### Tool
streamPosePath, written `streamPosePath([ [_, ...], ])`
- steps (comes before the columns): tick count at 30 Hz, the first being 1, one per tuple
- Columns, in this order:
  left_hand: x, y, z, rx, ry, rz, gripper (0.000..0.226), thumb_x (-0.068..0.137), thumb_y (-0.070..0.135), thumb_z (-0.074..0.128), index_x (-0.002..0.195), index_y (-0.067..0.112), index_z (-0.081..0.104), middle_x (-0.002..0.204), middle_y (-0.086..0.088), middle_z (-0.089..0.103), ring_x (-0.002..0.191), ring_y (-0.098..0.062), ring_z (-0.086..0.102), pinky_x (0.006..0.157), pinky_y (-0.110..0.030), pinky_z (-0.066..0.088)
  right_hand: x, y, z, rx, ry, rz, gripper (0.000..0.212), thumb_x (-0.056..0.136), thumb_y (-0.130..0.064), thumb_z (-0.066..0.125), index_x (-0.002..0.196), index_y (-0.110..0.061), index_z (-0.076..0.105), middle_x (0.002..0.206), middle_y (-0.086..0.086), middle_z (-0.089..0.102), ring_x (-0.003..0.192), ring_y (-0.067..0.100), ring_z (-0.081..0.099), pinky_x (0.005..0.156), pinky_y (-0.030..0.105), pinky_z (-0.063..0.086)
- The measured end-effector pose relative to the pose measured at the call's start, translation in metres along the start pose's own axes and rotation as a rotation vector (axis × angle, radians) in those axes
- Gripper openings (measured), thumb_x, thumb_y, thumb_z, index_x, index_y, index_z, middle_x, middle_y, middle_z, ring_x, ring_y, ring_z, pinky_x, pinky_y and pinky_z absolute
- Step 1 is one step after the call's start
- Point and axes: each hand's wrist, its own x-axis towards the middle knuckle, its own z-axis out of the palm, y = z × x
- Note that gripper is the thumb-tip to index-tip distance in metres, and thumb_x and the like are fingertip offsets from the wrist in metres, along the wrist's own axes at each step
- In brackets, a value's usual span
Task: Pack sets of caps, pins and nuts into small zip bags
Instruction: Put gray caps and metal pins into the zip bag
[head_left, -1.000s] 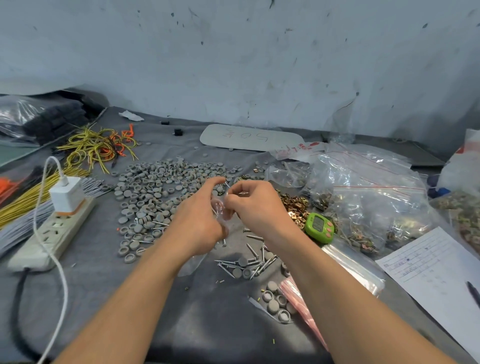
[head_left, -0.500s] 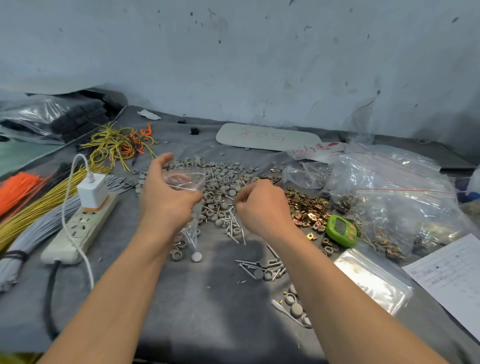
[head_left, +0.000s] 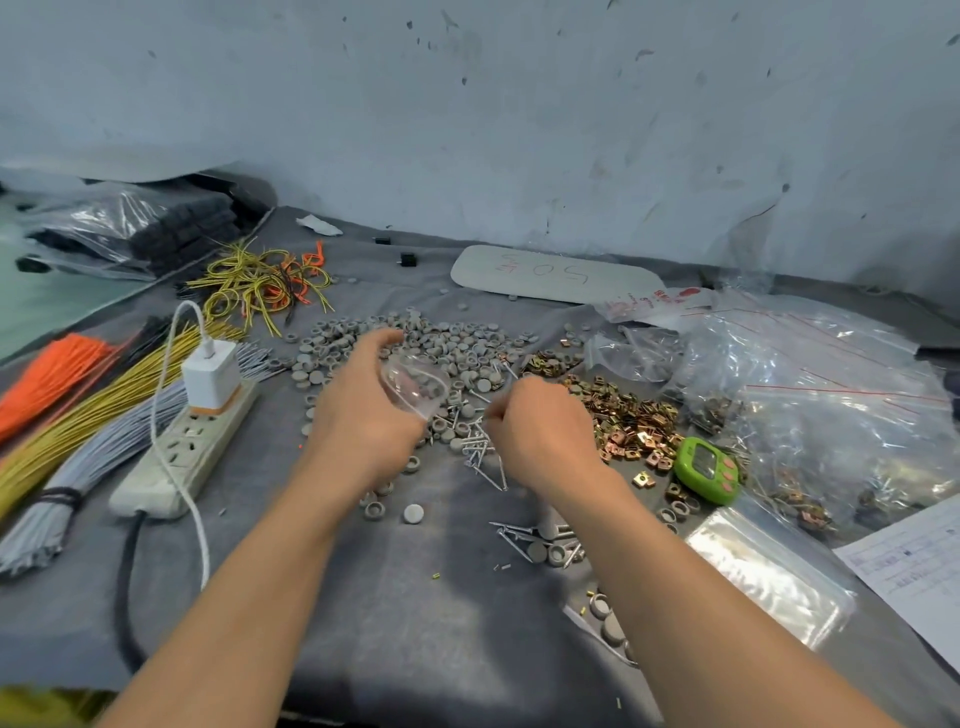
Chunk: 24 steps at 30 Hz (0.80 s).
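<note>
Head view: The left hand (head_left: 363, 421) grasps a small clear zip bag (head_left: 415, 387) between thumb and fingers, with the bag's mouth held open and raised above the counter (head_left: 410, 603). The right hand (head_left: 540, 431) is just beside the bag, on the side away from the left hand, with its fingers curled inward. The fingertips face away from the camera, so it cannot be told whether the right hand grasps anything.

The grey caps (head_left: 426, 340) lie in a wide pile beyond both hands and partly under the left hand. The pins (head_left: 480, 449) lie scattered on the counter between the two hands and just below the right hand. The brass-coloured nuts (head_left: 631, 421) lie in a heap just beyond the right hand's outer side. A green device (head_left: 706, 470) rests at the near edge of the nuts. A power strip (head_left: 179, 457) lies on the outer side of the left hand.
</note>
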Motion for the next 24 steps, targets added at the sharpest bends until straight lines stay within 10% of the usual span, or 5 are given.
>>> streamPosePath([
  [6, -0.007, 0.007, 0.018, 0.122, -0.172, 0.036, 0.091, 0.074, 0.000, 0.075, 0.147, 0.041, 0.040, 0.098, 0.011, 0.065, 0.083, -0.014, 0.063, 0.066, -0.030, 0.043, -0.004, 0.000, -0.017, 0.710, 0.104, -0.089, 0.003, 0.081, -0.032, 0.085, 0.082, -0.030, 0.084, 0.066, -0.017, 0.073, 0.063, -0.006, 0.065, 0.053, 0.009, 0.043],
  [19, 0.002, -0.005, 0.000, -0.386, -0.042, -0.089, 0.072, 0.075, 0.002, 0.084, 0.132, 0.036, 0.056, 0.100, -0.004, 0.076, 0.080, -0.010, 0.072, 0.070, -0.033, 0.060, 0.006, -0.002, -0.008, 0.792, 0.246, 0.010, 0.019, 0.095, -0.020, 0.071, 0.082, -0.031, 0.081, 0.083, -0.017, 0.077, 0.051, -0.006, 0.063, 0.045, 0.007, 0.042],
  [24, 0.016, -0.021, -0.026, -0.524, 0.250, -0.082, 0.077, 0.071, 0.001, 0.085, 0.132, 0.039, 0.056, 0.110, 0.005, 0.070, 0.085, -0.002, 0.071, 0.077, -0.028, 0.056, 0.019, -0.012, 0.027, 0.309, -0.092, -0.063, 0.040, 0.096, -0.006, 0.059, 0.124, -0.030, 0.074, 0.130, 0.001, 0.072, 0.119, 0.021, 0.067, 0.105, 0.038, 0.054],
])
